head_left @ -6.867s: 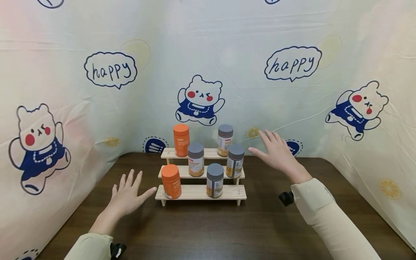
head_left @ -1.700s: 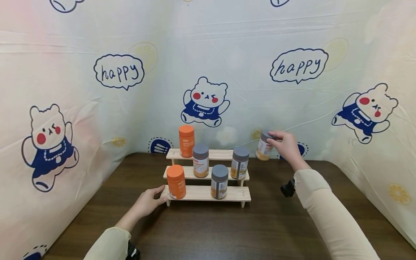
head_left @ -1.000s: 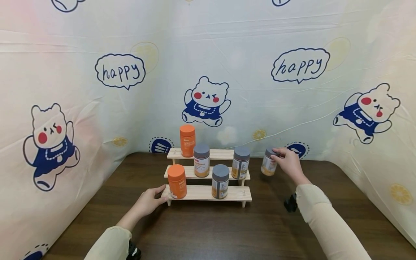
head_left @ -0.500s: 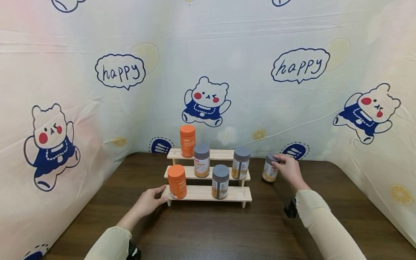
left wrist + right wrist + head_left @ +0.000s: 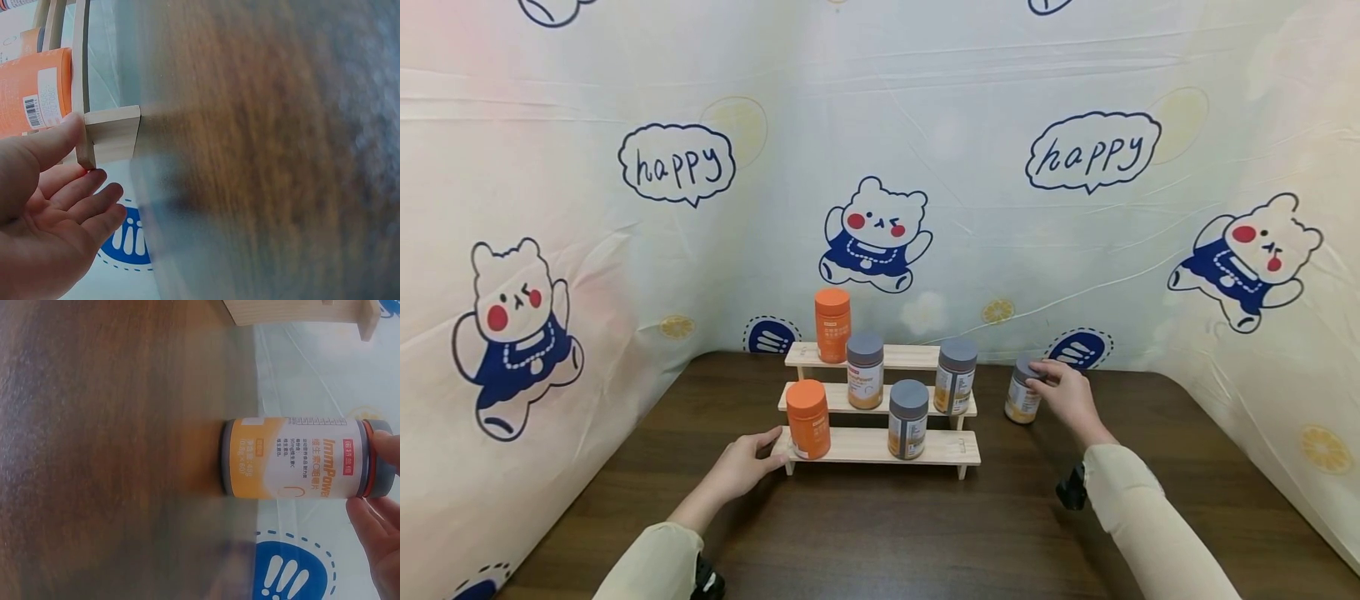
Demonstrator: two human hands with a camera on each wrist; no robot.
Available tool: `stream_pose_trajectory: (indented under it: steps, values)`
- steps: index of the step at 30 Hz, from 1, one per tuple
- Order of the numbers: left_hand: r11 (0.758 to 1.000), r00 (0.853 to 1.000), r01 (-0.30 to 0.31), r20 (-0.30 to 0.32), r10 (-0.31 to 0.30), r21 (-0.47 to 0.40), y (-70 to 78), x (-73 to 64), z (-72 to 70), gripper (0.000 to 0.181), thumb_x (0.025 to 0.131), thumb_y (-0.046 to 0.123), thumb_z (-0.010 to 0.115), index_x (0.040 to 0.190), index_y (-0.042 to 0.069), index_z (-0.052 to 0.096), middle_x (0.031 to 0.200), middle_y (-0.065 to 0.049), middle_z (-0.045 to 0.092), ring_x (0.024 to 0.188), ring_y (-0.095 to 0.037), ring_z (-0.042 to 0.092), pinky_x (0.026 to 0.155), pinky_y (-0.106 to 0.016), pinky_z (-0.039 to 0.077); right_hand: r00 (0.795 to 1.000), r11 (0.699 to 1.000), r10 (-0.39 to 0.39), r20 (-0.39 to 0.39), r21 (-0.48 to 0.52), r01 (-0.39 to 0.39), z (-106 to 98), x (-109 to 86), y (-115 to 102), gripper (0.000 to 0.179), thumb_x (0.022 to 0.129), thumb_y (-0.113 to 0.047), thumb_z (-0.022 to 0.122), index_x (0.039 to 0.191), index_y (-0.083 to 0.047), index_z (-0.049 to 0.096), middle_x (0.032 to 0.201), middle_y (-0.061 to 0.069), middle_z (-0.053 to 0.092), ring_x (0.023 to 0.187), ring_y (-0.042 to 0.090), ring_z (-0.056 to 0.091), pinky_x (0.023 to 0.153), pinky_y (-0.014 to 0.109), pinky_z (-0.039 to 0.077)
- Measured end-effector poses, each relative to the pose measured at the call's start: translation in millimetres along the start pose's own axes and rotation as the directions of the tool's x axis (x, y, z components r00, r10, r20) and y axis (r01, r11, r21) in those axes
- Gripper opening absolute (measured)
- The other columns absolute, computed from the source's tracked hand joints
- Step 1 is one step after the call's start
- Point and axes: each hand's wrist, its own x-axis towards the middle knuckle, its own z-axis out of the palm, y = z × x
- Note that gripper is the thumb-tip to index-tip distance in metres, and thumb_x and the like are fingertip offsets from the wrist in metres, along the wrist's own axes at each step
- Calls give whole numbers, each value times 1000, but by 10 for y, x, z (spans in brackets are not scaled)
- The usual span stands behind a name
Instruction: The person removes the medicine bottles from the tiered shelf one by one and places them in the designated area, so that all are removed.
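Observation:
My right hand pinches the grey lid of a supplement bottle that stands upright on the table, right of the rack. Its white-and-orange label faces the right wrist camera, with thumb and fingers on opposite sides of the lid. My left hand pinches the left end of the bottom tier of a three-tier wooden display rack. In the left wrist view the thumb lies on the board's upper side, beside an orange bottle, and fingers curl at its underside.
On the rack's tiers stand an orange bottle at top left, another at bottom left, and grey-lidded bottles at middle left, middle right and bottom. A patterned cloth surrounds the dark wooden table.
The right hand has taken the grey-lidded bottle off the top tier's right side and lowered it onto the table at right. The left hand has moved in and taken hold of the rack.

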Motion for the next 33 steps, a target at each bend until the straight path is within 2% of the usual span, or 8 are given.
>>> stream_pose_trajectory:
  steps: [9,18,33]
  values:
    - [1000,1000,8,4,-8,1,11,-19,-6,59,89,26,62,136,-2,41,131,-28,44,120,-43,40,92,-58,35,1000,1000,6,-11,10,-6,22,-8,10,35,85,-11,67,117,3,61,127,24,48,106,39,54,84,46,47]
    - [1000,1000,21,-1,-21,-2,19,-25,-10,59,89,26,62,137,-1,41,132,-28,43,121,-43,39,92,-58,35,1000,1000,-21,-15,21,21,24,-18,9,35,85,-9,67,116,4,60,124,25,50,104,39,56,83,46,48]
    - [1000,1000,-10,-3,10,0,42,-38,-12,58,89,25,62,136,-3,41,131,-28,44,121,-43,39,92,-58,35,1000,999,-13,3,32,13,0,-21,34,38,84,-11,68,119,4,58,125,25,50,105,38,55,83,46,48]
